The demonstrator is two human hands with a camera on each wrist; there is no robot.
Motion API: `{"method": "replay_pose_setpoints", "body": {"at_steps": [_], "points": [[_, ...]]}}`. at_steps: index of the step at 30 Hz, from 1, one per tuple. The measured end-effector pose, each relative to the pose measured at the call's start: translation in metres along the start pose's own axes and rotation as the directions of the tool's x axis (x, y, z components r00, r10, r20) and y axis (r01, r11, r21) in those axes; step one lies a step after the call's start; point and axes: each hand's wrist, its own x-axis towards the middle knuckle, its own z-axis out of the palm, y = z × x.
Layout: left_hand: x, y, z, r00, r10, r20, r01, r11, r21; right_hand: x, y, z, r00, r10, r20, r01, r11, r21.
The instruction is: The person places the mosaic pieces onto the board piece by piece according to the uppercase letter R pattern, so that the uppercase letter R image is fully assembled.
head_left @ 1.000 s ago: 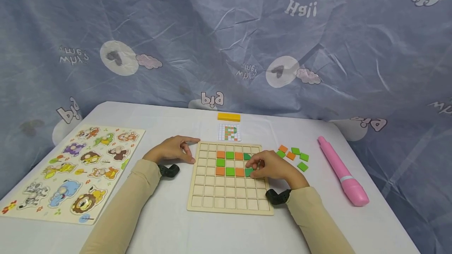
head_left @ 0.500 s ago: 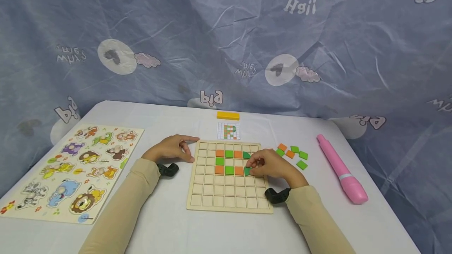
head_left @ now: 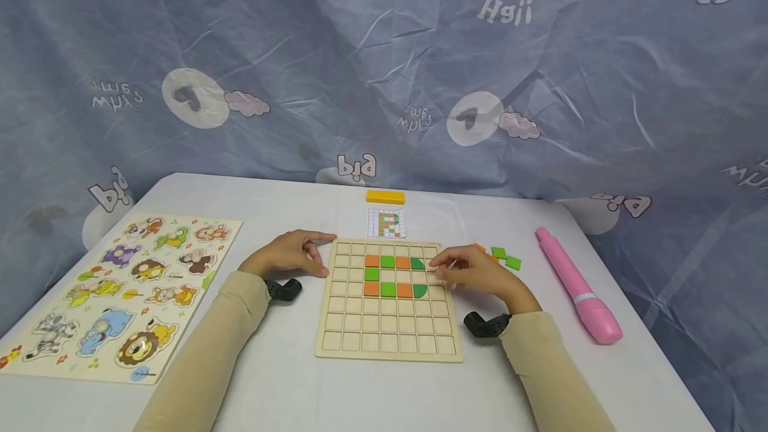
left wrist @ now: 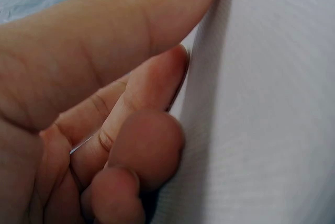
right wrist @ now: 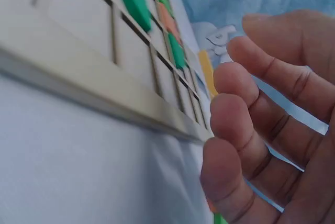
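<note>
A printed cloth backdrop (head_left: 336,65) hangs behind a white-covered table (head_left: 276,392). At left lies an animal peg puzzle (head_left: 144,312), well apart from the wooden grid board (head_left: 387,323) in the middle. That board could skew if the left hand (head_left: 288,253), whose index finger and thumb rest at its far-left edge and grip nothing, pushed unevenly. The right hand (head_left: 478,271) is released, fingers loosely bent at the board's right side; a low sweep leftward could nudge the seated pieces. A pink club-shaped object (head_left: 570,279) lies farther right; a wide elbow swing might roll it.

Beyond the far edge lie a pattern card (head_left: 387,223) and a yellow block (head_left: 385,197). On the board, square tiles (head_left: 388,290) sit in cells, with two dark green quarter-round tiles (head_left: 420,291) likeliest to twist if brushed. The right hand partly hides the loose tiles (head_left: 513,263), blocking a full count.
</note>
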Motion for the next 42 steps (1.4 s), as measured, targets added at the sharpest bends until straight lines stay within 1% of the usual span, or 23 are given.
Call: {"method": "replay_pose_setpoints", "body": {"at_steps": [5,11,14,18,23,28,32,36,42], "points": [[0.000,0.000,-0.001,1.000,0.001,0.000,-0.001,1.000,0.009,-0.015,0.007,-0.023,0.995,0.048,-0.087,-0.044,0.998,0.050],[0.000,0.000,0.000,1.000,-0.003,0.003,0.003,1.000,-0.003,-0.039,0.018,-0.051,0.979,0.090,-0.182,-0.075,0.993,0.086],[0.000,0.000,0.000,1.000,-0.002,0.005,0.002,1.000,-0.009,-0.049,0.024,-0.062,0.970,0.119,-0.211,-0.103,0.991,0.086],[0.000,0.001,0.000,1.000,-0.005,0.003,0.005,1.000,0.010,-0.058,0.027,-0.071,0.961,0.147,-0.233,-0.138,0.989,0.053],[0.001,0.001,-0.001,1.000,-0.009,0.003,0.009,0.999,0.034,-0.062,0.031,-0.076,0.956,0.162,-0.245,-0.158,0.987,0.036],[0.001,0.000,-0.001,1.000,-0.007,0.002,0.006,0.999,0.036,-0.062,0.038,-0.077,0.952,0.205,-0.226,-0.209,0.978,0.006],[0.001,0.001,0.000,1.000,-0.006,0.004,0.006,0.999,0.035,-0.062,0.043,-0.077,0.945,0.241,-0.222,-0.258,0.965,-0.052],[0.000,0.002,0.000,1.000,-0.005,0.001,0.005,0.999,0.040,-0.062,0.043,-0.076,0.931,0.276,-0.240,-0.303,0.949,-0.084],[0.000,0.002,-0.001,1.000,0.001,0.000,-0.001,0.999,0.040,-0.062,0.043,-0.073,0.922,0.299,-0.246,-0.337,0.933,-0.129]]}}
